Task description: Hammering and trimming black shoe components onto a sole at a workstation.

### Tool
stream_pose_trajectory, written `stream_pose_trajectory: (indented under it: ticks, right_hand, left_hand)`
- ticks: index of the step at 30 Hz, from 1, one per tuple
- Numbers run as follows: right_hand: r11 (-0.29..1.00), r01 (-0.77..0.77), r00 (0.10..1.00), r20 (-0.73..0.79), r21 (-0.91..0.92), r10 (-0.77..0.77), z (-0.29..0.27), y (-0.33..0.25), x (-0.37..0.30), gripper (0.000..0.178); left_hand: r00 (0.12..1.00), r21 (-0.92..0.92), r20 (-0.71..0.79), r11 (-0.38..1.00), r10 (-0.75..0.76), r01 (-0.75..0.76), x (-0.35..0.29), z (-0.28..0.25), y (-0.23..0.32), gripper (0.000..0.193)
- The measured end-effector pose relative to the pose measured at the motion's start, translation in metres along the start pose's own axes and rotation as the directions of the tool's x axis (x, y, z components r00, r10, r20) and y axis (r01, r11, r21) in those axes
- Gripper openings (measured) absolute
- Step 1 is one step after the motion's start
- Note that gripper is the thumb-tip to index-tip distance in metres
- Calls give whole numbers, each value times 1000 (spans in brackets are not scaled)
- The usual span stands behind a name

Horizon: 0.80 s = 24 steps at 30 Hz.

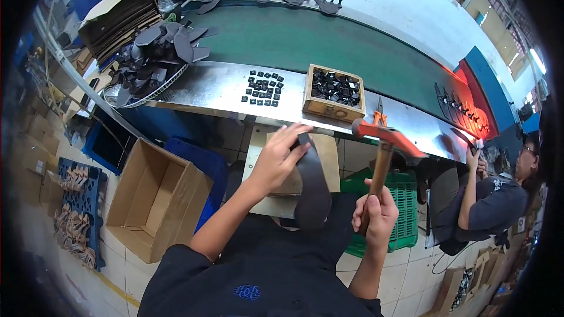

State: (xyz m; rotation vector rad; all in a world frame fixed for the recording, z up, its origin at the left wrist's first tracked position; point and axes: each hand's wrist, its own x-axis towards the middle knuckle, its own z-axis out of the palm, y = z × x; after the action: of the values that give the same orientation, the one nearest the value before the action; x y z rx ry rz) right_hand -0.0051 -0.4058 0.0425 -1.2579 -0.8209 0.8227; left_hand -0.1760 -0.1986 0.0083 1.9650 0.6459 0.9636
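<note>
My left hand [279, 158] is wrapped round the heel end of a dark grey shoe sole [313, 188]. A small black block [304, 138] shows at that end, between thumb and fingers. The sole's broad end points down toward my lap, over a pale work block [332, 158]. In my right hand [376, 214], closed round its wooden handle, a hammer [382, 164] stands upright. Its red-orange head is raised to the right of the sole, apart from it. Beyond my hands, several small black square pieces [264, 89] lie in rows on the metal ledge.
A wooden box [332, 110] of black pieces and orange-handled pliers [379, 118] sit on the ledge. Behind runs a green conveyor belt [264, 29] with heeled soles. Soles fill a wire basket [147, 103]. A cardboard box [158, 199], green crate [405, 217] and seated co-worker [493, 205] flank me.
</note>
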Motion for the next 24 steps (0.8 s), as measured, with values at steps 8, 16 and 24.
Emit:
stream_pose_trajectory:
  ticks: [8,16,24]
  right_hand:
    - [940,63,998,48,-336,-50,14,13,-10,36]
    - [720,374,923,159,-584,-351,25,21,7,35]
    - [964,200,980,14,-175,-200,-7,24,-13,33]
  left_hand:
    - [992,538,26,838,-125,92,3,18,-41,41]
    - [963,538,155,836,-219,103,3,0,-40,58]
    - [995,448,97,894,-12,-33,-1,12,-48,42]
